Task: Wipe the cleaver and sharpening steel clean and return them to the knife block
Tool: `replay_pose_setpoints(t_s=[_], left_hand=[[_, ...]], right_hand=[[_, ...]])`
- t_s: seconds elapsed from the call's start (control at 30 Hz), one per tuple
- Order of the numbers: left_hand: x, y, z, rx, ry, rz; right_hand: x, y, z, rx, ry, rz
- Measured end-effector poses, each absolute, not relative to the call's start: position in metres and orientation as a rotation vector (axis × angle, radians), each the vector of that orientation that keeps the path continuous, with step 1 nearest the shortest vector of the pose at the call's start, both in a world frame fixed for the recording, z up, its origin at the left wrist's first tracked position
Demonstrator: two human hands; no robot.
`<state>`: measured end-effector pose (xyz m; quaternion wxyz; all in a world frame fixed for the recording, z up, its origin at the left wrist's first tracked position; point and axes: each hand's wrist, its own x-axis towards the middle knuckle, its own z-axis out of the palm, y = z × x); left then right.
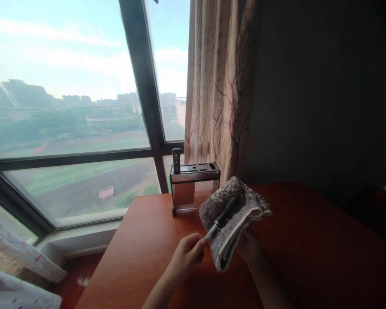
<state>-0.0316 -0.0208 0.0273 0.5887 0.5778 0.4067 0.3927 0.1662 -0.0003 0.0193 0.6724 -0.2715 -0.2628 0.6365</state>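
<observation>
My left hand (189,252) is closed around the pale grey end of a knife (223,215). The knife's dark length slants up and right across a folded grey shaggy towel (252,205) with a light edging. I cannot make out which end is the blade. Under the towel, on its right side, my right hand (248,244) supports it; most of those fingers are hidden by the cloth. Just behind the towel stands a clear-sided knife block (195,176) with a slotted dark top. One black handle (176,161) sticks up from its left end.
Both hands are above a reddish-brown wooden table (138,240). Large windows (70,120) fill the left, with a patterned curtain (220,90) at the back. A dark wall (321,94) lies to the right, and a pale curtain (16,274) hangs at lower left.
</observation>
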Motion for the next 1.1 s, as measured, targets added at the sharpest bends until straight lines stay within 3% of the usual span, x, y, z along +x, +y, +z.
replay_pose_setpoints(t_s=[0.27,0.5,0.8,0.97,1.1], left_hand=[[-0.032,-0.028,0.033,1.946,1.449,1.088],[-0.031,-0.031,0.044,1.932,1.244,1.004],[-0.033,-0.037,0.049,1.100,0.799,0.675],[-0.036,-0.034,0.051,1.135,0.842,0.669],[-0.038,-0.023,0.046,1.433,1.086,0.970]], right_hand=[[0.140,0.008,0.036,-0.779,-0.538,1.212],[0.145,0.005,0.039,-0.836,-0.624,1.049],[0.152,-0.001,0.037,-0.745,-0.588,1.316],[0.153,0.000,0.035,-0.737,-0.539,1.344],[0.153,0.003,0.038,-0.729,-0.496,1.325]])
